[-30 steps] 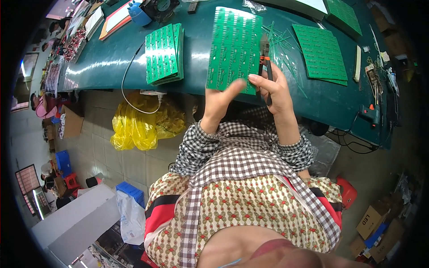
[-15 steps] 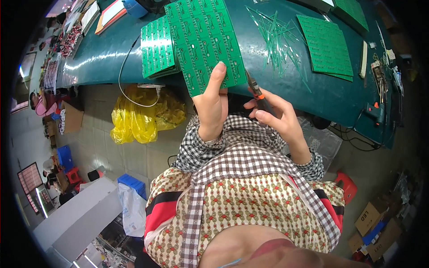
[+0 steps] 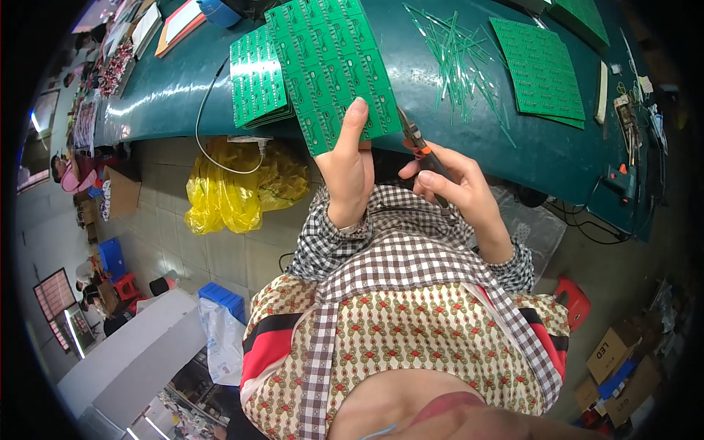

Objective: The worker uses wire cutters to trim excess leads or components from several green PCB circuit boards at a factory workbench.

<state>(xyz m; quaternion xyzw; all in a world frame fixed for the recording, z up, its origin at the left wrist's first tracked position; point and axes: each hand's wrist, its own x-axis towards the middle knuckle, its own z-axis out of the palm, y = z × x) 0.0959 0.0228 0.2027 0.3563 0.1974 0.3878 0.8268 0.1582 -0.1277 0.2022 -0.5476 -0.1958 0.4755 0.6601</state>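
Note:
A green circuit board panel (image 3: pixel 337 70) is gripped by its near end in my left hand (image 3: pixel 347 165), thumb on top and the other fingers beneath. My right hand (image 3: pixel 460 182) is wrapped round a pair of pliers-like cutters (image 3: pixel 424 149) with dark handles and orange accents. The jaws of the cutters are at the panel's right edge, near its lower corner; whether they bite on it I cannot tell. To the left lies a stack of similar panels (image 3: pixel 257 77), partly behind the held one. Thin green strips (image 3: pixel 458 62) lie in a loose heap to the right.
More green panels (image 3: pixel 539 70) lie at the right of the green table (image 3: pixel 169 95). A tool with a green and black body (image 3: pixel 620 180) sits by the right edge. A white cable (image 3: pixel 202 121) loops over the front edge, above a yellow plastic bag (image 3: pixel 235 191).
The panel has shifted slightly up and to the left with my left hand. My right hand and the cutters have moved a little along the panel's right edge.

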